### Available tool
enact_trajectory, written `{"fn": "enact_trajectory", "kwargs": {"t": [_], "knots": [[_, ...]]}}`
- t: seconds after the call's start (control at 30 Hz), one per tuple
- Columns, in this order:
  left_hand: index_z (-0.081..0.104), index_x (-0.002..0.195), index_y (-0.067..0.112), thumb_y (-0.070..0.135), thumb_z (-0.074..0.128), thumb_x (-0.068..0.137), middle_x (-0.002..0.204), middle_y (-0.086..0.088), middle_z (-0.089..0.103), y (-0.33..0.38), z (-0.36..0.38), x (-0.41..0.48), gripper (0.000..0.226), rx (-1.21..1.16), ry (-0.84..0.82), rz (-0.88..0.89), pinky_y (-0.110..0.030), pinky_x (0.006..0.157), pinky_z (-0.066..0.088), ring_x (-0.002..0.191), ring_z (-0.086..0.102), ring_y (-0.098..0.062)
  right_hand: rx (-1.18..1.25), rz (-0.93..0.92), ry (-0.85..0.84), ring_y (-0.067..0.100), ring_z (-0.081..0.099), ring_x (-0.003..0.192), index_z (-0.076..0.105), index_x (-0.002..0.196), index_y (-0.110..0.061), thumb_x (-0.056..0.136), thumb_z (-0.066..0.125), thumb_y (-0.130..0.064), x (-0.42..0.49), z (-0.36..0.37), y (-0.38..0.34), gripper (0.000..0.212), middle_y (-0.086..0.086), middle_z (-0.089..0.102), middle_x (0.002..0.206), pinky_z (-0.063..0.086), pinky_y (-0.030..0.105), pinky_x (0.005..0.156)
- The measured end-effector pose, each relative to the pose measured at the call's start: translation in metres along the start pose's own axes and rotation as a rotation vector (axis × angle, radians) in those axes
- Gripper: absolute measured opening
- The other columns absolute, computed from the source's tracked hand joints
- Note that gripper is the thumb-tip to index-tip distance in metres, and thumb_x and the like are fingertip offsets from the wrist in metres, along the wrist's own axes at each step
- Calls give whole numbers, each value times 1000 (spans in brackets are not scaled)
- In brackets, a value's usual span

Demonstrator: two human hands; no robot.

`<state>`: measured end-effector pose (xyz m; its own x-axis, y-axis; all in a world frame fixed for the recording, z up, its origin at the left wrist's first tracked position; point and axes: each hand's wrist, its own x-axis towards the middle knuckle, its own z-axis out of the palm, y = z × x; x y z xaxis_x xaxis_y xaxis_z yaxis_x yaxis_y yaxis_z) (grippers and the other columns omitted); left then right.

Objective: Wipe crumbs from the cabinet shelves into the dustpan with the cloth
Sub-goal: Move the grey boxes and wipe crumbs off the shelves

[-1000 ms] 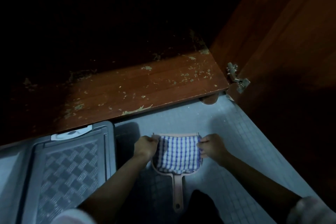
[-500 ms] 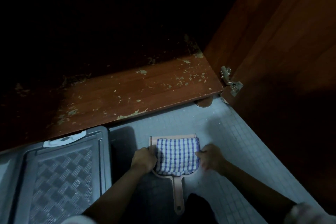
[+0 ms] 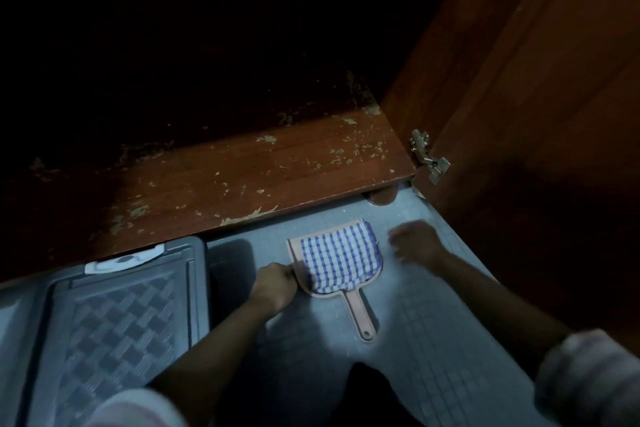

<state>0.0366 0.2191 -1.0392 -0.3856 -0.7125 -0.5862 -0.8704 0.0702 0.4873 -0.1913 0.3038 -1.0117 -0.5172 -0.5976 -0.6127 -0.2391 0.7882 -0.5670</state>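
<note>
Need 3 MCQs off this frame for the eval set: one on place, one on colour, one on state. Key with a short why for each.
1. Place: relative to the dustpan, the cloth is
A) lying in its pan
B) tucked under its handle
C) spread on the floor beside it

2. Colour: the cloth's checks are
A) red and white
B) green and yellow
C) blue and white

3. State: the cabinet shelf is
A) wiped clean
B) littered
C) covered by the cloth

Key:
1 A, the cloth fills the pan, with the pink rim showing around it.
2 C, blue lines cross on white.
3 B, pale crumbs dot the wood and pile at its front edge.
</note>
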Motion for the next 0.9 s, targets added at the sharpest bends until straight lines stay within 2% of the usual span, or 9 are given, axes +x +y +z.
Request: {"fn": "enact_trajectory", "kwargs": {"t": [0.1, 0.2, 0.33, 0.43, 0.53, 0.6, 0.67, 0.77, 0.9], "knots": [[69, 102, -1, 6, 45, 92, 110, -17, 68, -3, -26, -12, 27, -24, 48, 33, -31, 89, 49, 102, 64, -28, 55, -99, 116, 16, 53, 60, 55, 73, -15, 93, 49, -2, -14, -43, -46, 24, 4, 55, 71, 47, 28, 56], [67, 111, 0, -2, 43, 90, 120, -15, 64, 0, -59, -32, 31, -58, 114, 46, -28, 96, 46, 110, 60, -26, 28, -211, 186, 15, 56, 57, 62, 84, -8, 93, 50, -3, -46, -78, -94, 17, 4, 60, 76, 48, 22, 46], [65, 114, 4, -3, 40, 92, 120, -12, 63, -1, -103, -77, 34, -117, 251, 62, -23, 90, 41, 113, 57, -24, -46, -380, 203, 16, 61, 58, 61, 76, -13, 92, 51, -3, -105, -95, -152, 22, 4, 63, 85, 48, 21, 45], [69, 103, 5, 2, 45, 92, 112, -14, 67, -15, -125, -101, 26, -208, 309, 40, -29, 88, 47, 103, 62, -26, -91, -474, 171, 19, 61, 56, 62, 75, -11, 91, 52, -1, -145, -89, -186, 21, 9, 67, 88, 48, 23, 46], [66, 88, 8, 6, 48, 93, 101, -13, 67, -40, -143, -126, 19, -295, 359, 15, -33, 75, 50, 88, 64, -25, -145, -537, 117, 19, 60, 55, 61, 74, -11, 90, 51, 0, -181, -70, -214, 23, 9, 68, 87, 53, 26, 49], [64, 86, 7, 7, 49, 94, 96, -12, 65, -58, -150, -141, 17, -324, 383, 1, -31, 72, 47, 84, 61, -23, -163, -567, 82, 19, 60, 55, 61, 73, -11, 91, 49, 0, -199, -52, -226, 24, 8, 67, 88, 54, 29, 56], [64, 80, 8, 6, 50, 92, 89, -12, 64, -83, -156, -156, 19, -367, 418, -32, -28, 70, 43, 82, 60, -25, -196, -592, 43, 19, 61, 55, 62, 74, -11, 90, 49, 0, -214, -26, -231, 23, 8, 68, 90, 53, 27, 55], [68, 80, 6, 9, 55, 89, 91, -16, 68, -123, -159, -166, 16, -403, 462, -113, -30, 75, 46, 92, 64, -32, -216, -577, -3, 18, 61, 55, 62, 73, -12, 90, 49, -1, -222, 16, -228, 24, 8, 68, 89, 52, 25, 51], [71, 95, 1, 16, 57, 91, 100, -24, 68, -171, -151, -180, 20, -353, 492, -219, -39, 84, 47, 99, 61, -37, -200, -491, -131, 16, 57, 51, 63, 77, -6, 91, 45, 2, -217, 83, -202, 24, 13, 66, 85, 48, 25, 48]]}}
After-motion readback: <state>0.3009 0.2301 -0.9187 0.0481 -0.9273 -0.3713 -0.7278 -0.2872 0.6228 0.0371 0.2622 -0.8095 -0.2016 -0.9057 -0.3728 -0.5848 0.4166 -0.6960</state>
